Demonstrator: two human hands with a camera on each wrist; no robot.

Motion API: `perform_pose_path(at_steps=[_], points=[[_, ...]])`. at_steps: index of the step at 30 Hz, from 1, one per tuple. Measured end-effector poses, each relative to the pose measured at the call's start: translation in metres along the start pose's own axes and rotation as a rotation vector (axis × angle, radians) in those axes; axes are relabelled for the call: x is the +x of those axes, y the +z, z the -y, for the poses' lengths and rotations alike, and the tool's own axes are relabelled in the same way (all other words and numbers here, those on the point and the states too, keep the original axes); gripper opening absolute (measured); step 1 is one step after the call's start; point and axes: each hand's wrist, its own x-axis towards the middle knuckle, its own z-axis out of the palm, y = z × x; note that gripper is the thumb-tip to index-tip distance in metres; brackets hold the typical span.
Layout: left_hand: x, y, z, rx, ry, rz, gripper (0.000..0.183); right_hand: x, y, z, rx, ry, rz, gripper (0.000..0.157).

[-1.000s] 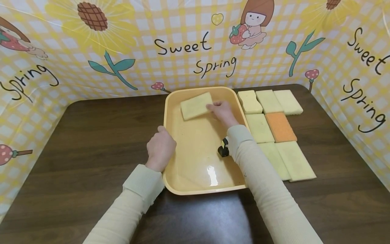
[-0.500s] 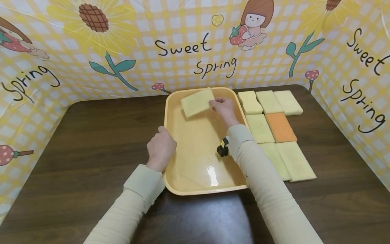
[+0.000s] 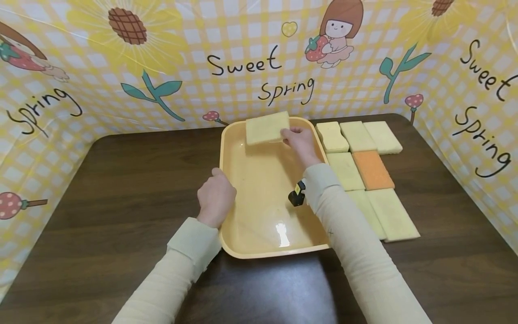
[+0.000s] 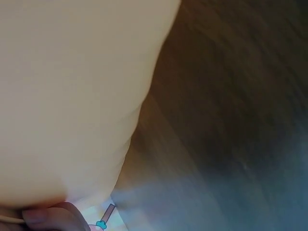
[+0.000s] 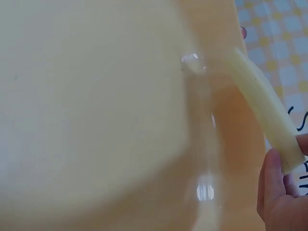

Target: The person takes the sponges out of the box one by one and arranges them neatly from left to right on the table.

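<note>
A pale yellow, flat rectangular sponge (image 3: 265, 128) is pinched at its right end between the thumb and fingers of my right hand (image 3: 300, 141). It is tilted up over the far end of a yellow plastic tub (image 3: 259, 255), overlapping the far rim in the head view. In the right wrist view the sponge (image 5: 264, 106) shows edge-on, raised above the tub floor, and the fingers (image 5: 274, 175) pinch its lower end. My left hand (image 3: 216, 195) grips the tub's left rim, its fingers curled over the edge; the left wrist view shows mostly the tub's outer wall (image 4: 72, 96).
Right of the tub, several sponges lie flat in rows: a wavy-edged one (image 3: 332, 137), an orange one (image 3: 373, 169), and pale yellow rectangles (image 3: 392, 213). A small black camera (image 3: 298, 194) sits at my right wrist. A printed cloth (image 3: 243, 27) stands behind the dark wooden table (image 3: 133, 180).
My right hand has lifted the sponge and carried it away from me, from over the tub floor to the far rim, slightly rightward. The left hand stays on the tub's rim.
</note>
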Motion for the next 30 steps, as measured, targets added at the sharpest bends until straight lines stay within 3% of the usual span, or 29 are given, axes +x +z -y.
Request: perform_pose_path(at_steps=[5, 14, 24, 30], points=[[0.001, 0.001, 0.0, -0.004, -0.007, 0.017, 0.018, -0.001, -0.006, 0.006, 0.062, 0.002, -0.005, 0.008], [0.003, 0.004, 0.003, -0.009, -0.016, 0.043, 0.02, -0.005, -0.023, 0.029, 0.061, -0.008, -0.03, 0.01], [0.002, 0.005, 0.003, -0.007, -0.018, 0.038, 0.02, -0.02, -0.085, 0.065, 0.047, -0.069, -0.032, 0.012], [0.003, 0.006, 0.003, -0.013, -0.013, 0.033, 0.019, -0.034, -0.131, 0.066, 0.094, -0.112, 0.007, 0.009]])
